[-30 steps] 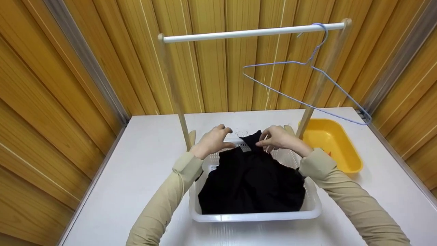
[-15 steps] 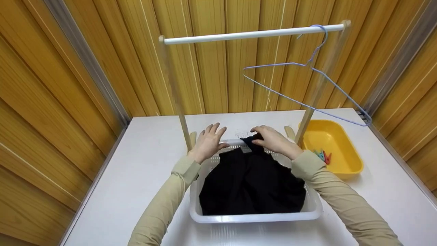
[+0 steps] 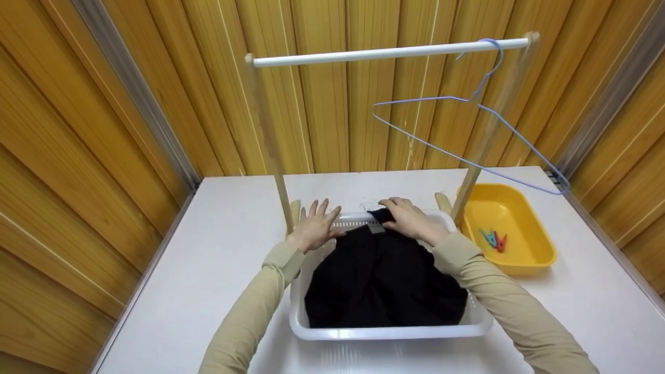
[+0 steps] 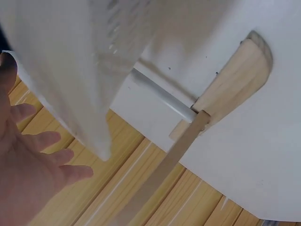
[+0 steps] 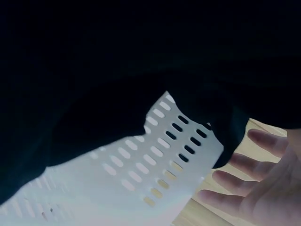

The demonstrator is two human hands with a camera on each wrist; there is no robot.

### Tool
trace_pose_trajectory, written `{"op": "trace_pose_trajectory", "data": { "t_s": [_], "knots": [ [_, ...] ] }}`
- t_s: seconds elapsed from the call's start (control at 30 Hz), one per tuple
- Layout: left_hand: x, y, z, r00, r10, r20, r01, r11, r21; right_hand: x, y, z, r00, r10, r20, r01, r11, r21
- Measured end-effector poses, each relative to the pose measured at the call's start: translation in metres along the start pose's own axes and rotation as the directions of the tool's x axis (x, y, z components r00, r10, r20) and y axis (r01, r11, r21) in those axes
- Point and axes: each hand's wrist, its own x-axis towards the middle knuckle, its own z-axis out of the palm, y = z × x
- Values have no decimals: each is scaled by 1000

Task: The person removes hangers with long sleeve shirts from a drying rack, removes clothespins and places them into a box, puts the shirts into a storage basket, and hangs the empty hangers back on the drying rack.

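A black garment (image 3: pixel 384 283) lies bunched in a white perforated basket (image 3: pixel 395 332), part of it draped over the back rim. At the basket's back left corner my left hand (image 3: pixel 313 228) has its fingers spread, thumb near the cloth. The left wrist view shows this hand (image 4: pixel 33 169) beside the basket's outer wall (image 4: pixel 70 66). My right hand (image 3: pixel 410 218) is over the back rim, by the draped bit of garment. In the right wrist view, its fingers (image 5: pixel 235 183) are fairly straight, outside the basket wall (image 5: pixel 155 155); the thumb is hidden there.
Behind the basket stands a rack with a white rail (image 3: pixel 389 52) and wooden legs. A purple wire hanger (image 3: pixel 447 150) hangs at its right end. A yellow tub (image 3: pixel 519 223) to the right holds blue-green and red clothespins (image 3: pixel 500 242). Wood-patterned walls surround the white table (image 3: pixel 218 234).
My right hand no longer pinches the garment's raised edge; its fingers have straightened and lowered to the back rim. The left hand has spread its fingers and come down to the basket's back left corner.
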Motion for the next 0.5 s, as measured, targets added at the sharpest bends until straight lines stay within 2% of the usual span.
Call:
{"op": "trace_pose_trajectory", "data": {
  "t_s": [0.17,0.5],
  "knots": [
    [-3,-2,5,997,10,71,-6,998,-56,-1,2,5,1000,-17,23,18,1000,-24],
    [-2,-3,8,994,10,111,-8,1000,-24,3,13,10,987,-97,-129,106,992,70]
  ]
}}
